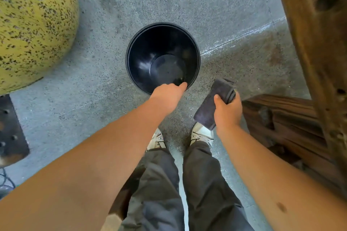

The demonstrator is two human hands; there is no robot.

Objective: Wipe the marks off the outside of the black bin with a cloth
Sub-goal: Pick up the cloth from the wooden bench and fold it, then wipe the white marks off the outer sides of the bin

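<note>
— While the left hand (169,95) hooks its curled fingers over the near rim of the round black plastic bin (163,57), has any wiping begun?

— Judging by this view, no. That hand grips the rim, seemingly to steady or tilt the bin, which stands upright on the speckled grey concrete floor (93,99) just beyond both hands. To the right of it, the right hand (228,109) is closed around a folded dark grey cloth (216,99), thumb pinched on top, held in the air apart from the bin. Cloth and bin do not touch, so I'd say the whole wipe remains.

— Can you see the marks?

— Not one. From above, only the rim and the glossy inside show; the outer wall, where the marks should be, is almost wholly hidden. Pale smears inside may be reflections, I cannot tell.

— Anything else unclear?

— Fingertips of the left hand disappear inside the rim. Further right of the cloth hand, brown wooden slats (281,118) run out of view.
</note>
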